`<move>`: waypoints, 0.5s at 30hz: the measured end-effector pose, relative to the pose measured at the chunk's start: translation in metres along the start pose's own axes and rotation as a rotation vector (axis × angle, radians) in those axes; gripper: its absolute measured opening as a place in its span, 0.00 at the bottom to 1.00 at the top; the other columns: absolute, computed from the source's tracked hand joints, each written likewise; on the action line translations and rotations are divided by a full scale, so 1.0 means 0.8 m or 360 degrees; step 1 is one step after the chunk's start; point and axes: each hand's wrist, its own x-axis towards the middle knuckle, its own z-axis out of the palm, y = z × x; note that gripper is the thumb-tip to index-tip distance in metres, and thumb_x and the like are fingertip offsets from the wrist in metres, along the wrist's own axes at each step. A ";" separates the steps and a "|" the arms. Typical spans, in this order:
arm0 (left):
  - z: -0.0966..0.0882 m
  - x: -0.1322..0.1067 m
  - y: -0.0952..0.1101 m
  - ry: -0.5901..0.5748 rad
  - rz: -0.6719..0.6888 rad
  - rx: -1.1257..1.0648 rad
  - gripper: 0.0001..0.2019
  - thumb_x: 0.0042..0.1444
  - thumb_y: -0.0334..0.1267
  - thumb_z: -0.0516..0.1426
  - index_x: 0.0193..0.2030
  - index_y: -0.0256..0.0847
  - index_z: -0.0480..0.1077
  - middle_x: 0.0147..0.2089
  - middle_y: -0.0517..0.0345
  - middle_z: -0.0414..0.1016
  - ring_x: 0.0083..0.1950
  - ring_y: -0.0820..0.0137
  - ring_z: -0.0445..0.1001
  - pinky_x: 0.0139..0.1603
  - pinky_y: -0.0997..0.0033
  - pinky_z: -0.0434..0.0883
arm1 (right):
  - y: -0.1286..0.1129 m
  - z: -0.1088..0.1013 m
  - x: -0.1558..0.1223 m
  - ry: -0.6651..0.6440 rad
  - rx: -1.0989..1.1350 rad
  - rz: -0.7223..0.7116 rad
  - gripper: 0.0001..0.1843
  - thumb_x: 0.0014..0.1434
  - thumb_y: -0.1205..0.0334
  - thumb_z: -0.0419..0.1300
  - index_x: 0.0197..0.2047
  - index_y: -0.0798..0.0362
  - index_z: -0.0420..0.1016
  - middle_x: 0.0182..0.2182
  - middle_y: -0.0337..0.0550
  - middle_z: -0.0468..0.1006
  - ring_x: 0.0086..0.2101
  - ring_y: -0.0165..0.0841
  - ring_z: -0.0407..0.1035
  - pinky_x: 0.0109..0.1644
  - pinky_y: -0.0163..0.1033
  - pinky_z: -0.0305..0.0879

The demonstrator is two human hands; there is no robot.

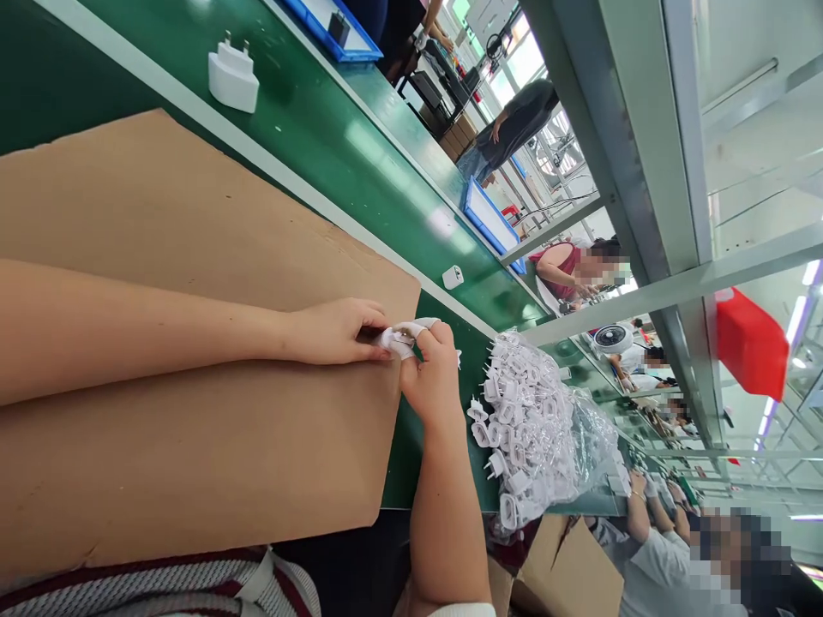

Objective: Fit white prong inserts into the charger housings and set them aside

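Long green conveyor belt [360,146] running away up the frame, pale rail along its near edge. Flat brown cardboard sheet [193,257] laid over the near bench, both forearms resting across it. Clear plastic bag heaped with small white plug inserts [527,420] just right of the sheet. White two-pin charger body [232,77] lying alone on the belt, well apart. Left hand [338,330] and right hand [434,373] meeting at the sheet's far edge, fingers pinched narrow around one small white plug part [402,337], held between both.
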 end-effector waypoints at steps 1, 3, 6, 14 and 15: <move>0.000 0.000 0.000 -0.0005 0.0008 0.0006 0.23 0.62 0.63 0.60 0.36 0.42 0.78 0.41 0.52 0.76 0.41 0.61 0.75 0.42 0.63 0.69 | -0.001 -0.002 0.002 -0.0028 -0.0010 -0.0007 0.21 0.59 0.79 0.58 0.49 0.50 0.83 0.46 0.48 0.78 0.51 0.44 0.73 0.59 0.48 0.73; -0.001 0.000 -0.001 -0.0006 0.0023 0.0001 0.23 0.62 0.62 0.60 0.37 0.42 0.80 0.42 0.51 0.77 0.42 0.60 0.76 0.42 0.63 0.70 | -0.002 -0.005 0.006 -0.0070 -0.0020 -0.0002 0.20 0.58 0.79 0.58 0.47 0.50 0.83 0.44 0.47 0.78 0.51 0.44 0.73 0.58 0.47 0.73; -0.001 0.000 -0.001 -0.0006 0.0009 -0.0031 0.22 0.62 0.61 0.61 0.38 0.42 0.81 0.44 0.51 0.78 0.43 0.60 0.77 0.43 0.63 0.71 | -0.001 -0.005 0.010 -0.0070 0.0000 0.0040 0.21 0.59 0.79 0.58 0.46 0.49 0.84 0.43 0.45 0.78 0.50 0.42 0.73 0.56 0.44 0.73; 0.002 0.001 -0.001 0.0033 -0.0084 -0.0047 0.21 0.58 0.61 0.62 0.40 0.43 0.83 0.43 0.52 0.79 0.42 0.60 0.78 0.44 0.63 0.71 | -0.002 -0.007 0.019 -0.0093 0.0043 0.0236 0.16 0.57 0.77 0.60 0.38 0.49 0.85 0.35 0.39 0.72 0.38 0.36 0.72 0.42 0.38 0.70; 0.002 0.001 -0.001 0.0036 -0.0087 -0.0041 0.21 0.58 0.61 0.63 0.39 0.44 0.83 0.43 0.52 0.79 0.42 0.60 0.78 0.44 0.63 0.71 | -0.004 -0.007 0.020 -0.0101 -0.0019 0.0233 0.15 0.56 0.77 0.59 0.36 0.49 0.84 0.34 0.39 0.71 0.37 0.36 0.71 0.40 0.38 0.68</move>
